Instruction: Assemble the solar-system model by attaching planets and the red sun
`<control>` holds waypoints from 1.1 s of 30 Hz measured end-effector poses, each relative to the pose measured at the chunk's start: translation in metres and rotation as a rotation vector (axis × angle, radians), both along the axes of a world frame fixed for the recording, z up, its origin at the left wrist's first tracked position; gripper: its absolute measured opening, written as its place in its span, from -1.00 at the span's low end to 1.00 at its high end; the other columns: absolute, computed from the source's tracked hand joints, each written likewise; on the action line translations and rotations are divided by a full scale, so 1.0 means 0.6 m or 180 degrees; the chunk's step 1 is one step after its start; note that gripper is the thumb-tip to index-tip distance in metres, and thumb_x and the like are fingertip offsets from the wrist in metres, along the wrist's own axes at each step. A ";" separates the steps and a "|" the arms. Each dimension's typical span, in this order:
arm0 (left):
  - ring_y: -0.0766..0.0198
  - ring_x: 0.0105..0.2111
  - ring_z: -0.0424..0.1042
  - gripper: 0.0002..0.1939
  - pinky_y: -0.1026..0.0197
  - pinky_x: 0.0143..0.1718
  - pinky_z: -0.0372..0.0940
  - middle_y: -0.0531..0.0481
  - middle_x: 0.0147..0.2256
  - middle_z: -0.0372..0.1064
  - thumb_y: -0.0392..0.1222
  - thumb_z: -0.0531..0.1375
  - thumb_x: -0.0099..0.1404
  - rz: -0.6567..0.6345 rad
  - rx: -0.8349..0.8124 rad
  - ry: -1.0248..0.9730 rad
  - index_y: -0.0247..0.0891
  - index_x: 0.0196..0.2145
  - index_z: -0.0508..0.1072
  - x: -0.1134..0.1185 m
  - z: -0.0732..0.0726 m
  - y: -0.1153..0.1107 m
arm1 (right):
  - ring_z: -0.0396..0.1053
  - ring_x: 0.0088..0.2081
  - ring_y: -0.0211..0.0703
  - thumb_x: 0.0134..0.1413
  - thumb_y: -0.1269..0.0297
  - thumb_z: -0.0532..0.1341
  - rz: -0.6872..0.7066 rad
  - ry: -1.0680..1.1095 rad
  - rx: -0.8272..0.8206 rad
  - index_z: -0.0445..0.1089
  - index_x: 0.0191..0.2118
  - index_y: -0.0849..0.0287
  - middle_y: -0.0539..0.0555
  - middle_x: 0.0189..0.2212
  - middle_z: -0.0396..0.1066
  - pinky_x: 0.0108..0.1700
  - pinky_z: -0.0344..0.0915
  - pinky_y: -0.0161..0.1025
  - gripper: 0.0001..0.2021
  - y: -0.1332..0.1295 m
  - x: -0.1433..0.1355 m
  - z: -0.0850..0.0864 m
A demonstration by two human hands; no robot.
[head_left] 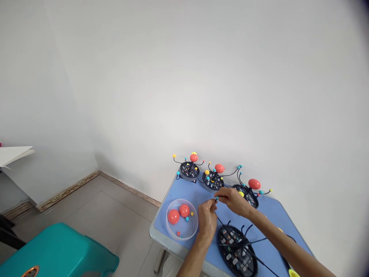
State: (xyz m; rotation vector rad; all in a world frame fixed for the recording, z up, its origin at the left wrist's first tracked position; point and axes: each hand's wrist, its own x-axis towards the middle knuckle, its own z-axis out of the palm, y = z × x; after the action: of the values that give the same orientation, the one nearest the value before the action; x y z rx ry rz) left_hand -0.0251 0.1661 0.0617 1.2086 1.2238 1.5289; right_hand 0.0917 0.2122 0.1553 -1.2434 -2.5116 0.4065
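Observation:
My left hand [208, 218] is closed on the tip of a thin black rod [221, 222]. The rod runs back to a round black base [238, 256] of a solar system model, from which several black curved arms spread. My right hand [234, 200] pinches a small blue ball [217, 197] at that rod's tip. Whether the ball is fully on the rod is too small to tell. To the left of my left hand stands a clear round bowl [170, 233] with two large red half-balls or balls [173, 217] and several small coloured balls.
Three similar models with red balls, the left one [189, 170], middle one [212, 181] and right one [249, 195], line the far side of the blue table [180, 192] by the wall. A yellow-ended object [293, 273] lies at right. A teal stool [57, 250] stands at left.

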 end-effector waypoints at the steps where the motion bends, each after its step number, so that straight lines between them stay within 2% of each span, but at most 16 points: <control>1: 0.36 -0.62 0.20 -0.70 0.30 -0.57 0.06 0.05 -0.57 0.31 -0.27 0.05 0.25 0.0002 0.0017 0.0020 -0.30 -0.44 0.58 0.000 -0.002 0.000 | 0.47 -0.37 -0.07 -0.02 0.47 0.08 -0.0033 0.0016 -0.0009 0.56 -0.35 0.14 0.09 -0.42 0.55 -0.29 0.34 -0.20 -0.71 0.001 0.001 -0.001; 16: 0.33 -0.56 0.23 -0.68 0.32 -0.53 0.10 0.02 -0.51 0.35 -0.39 0.02 0.21 -0.0029 0.0073 0.0094 -0.29 -0.39 0.58 0.000 -0.005 -0.002 | 0.48 -0.42 -0.05 -0.03 0.45 0.05 -0.0207 0.0009 -0.0041 0.59 -0.29 0.18 0.13 -0.41 0.59 -0.31 0.38 -0.18 -0.66 0.004 -0.001 -0.008; 24: 0.35 -0.60 0.19 -0.73 0.28 -0.52 0.11 0.05 -0.54 0.30 -0.34 0.05 0.24 -0.0060 0.0055 0.0007 -0.29 -0.46 0.54 0.000 -0.009 0.001 | 0.50 -0.34 -0.05 0.05 0.49 0.05 0.0028 -0.0233 0.0187 0.57 -0.30 0.13 0.13 -0.37 0.56 -0.27 0.35 -0.18 -0.67 0.001 -0.004 -0.006; 28: 0.35 -0.60 0.18 -0.73 0.29 -0.52 0.09 0.07 -0.54 0.26 -0.38 0.04 0.20 -0.0085 0.0034 -0.0014 -0.29 -0.47 0.53 0.000 -0.007 0.000 | 0.49 -0.32 -0.06 0.11 0.53 0.03 0.0183 -0.0445 0.0349 0.55 -0.30 0.15 0.14 -0.34 0.53 -0.29 0.33 -0.22 -0.67 -0.005 -0.007 -0.003; 33: 0.35 -0.58 0.18 -0.75 0.30 -0.54 0.08 0.08 -0.55 0.23 -0.37 0.03 0.15 -0.0069 -0.0019 -0.0083 -0.29 -0.52 0.49 0.002 -0.004 0.003 | 0.41 -0.37 -0.09 0.01 0.67 -0.02 0.0396 -0.0878 0.0609 0.49 -0.38 0.18 0.14 -0.38 0.44 -0.35 0.27 -0.23 -0.62 -0.015 -0.011 0.002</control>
State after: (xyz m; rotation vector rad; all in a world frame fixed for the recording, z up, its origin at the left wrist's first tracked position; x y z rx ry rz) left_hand -0.0242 0.1676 0.0591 1.1908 1.1937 1.5197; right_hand 0.0851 0.2035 0.1566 -1.1398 -2.7893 0.0188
